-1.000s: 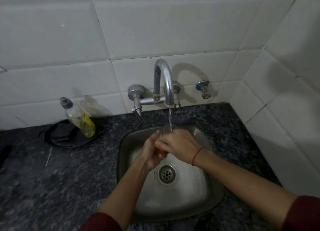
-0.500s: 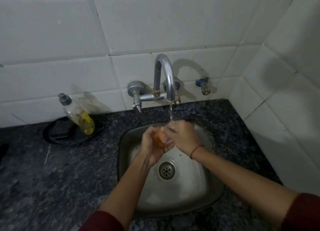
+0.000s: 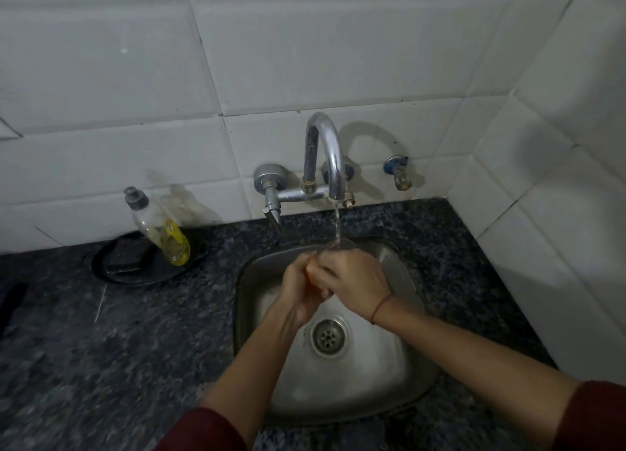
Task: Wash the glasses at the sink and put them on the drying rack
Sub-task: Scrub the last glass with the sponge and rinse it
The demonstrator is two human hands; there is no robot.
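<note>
One glass — barely visible — sits under the tap's stream at the sink's 12 o'clock edge, left hand and right hand curled round it. Washing is underway — setting it to dry remains.

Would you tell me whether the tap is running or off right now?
Running: a thin stream falls from the tap onto the glass held over the sink.

Over on the left, a clear soap bottle with a grey cap and yellow liquid stands tilted in a round black tray, a dark block lying beside it. Speckled dark granite countertop all around. White wall tiles behind, a chrome tap running a thin stream, and a small spare valve to its right.
</note>
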